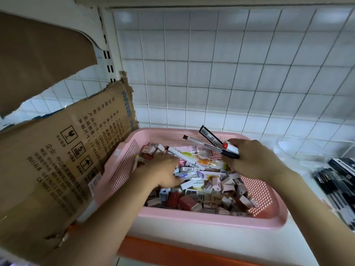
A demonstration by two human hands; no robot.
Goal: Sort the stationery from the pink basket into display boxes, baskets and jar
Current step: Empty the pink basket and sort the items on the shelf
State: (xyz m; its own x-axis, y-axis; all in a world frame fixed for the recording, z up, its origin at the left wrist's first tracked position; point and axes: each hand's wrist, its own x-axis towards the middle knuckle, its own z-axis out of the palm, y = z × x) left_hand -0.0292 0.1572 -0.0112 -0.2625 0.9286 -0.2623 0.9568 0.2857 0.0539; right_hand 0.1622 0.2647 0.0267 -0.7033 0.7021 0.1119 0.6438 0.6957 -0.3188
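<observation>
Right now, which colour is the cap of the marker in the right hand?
Red cap on the white marker, in the head view.

Pink basket (201, 217) heaped with small boxed erasers (207, 189), white marker (184, 156) lying on top

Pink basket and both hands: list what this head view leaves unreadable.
- Left hand: fingertips buried among the small boxes in the pink basket; what they touch is hidden.
- Right hand: grips a bundle of pens; palm covers their lower ends, so no count.
- Box labels: blurred and too small.
- Black pens at right: cut off by the frame edge.
- Clear jar: contents indistinct.
</observation>
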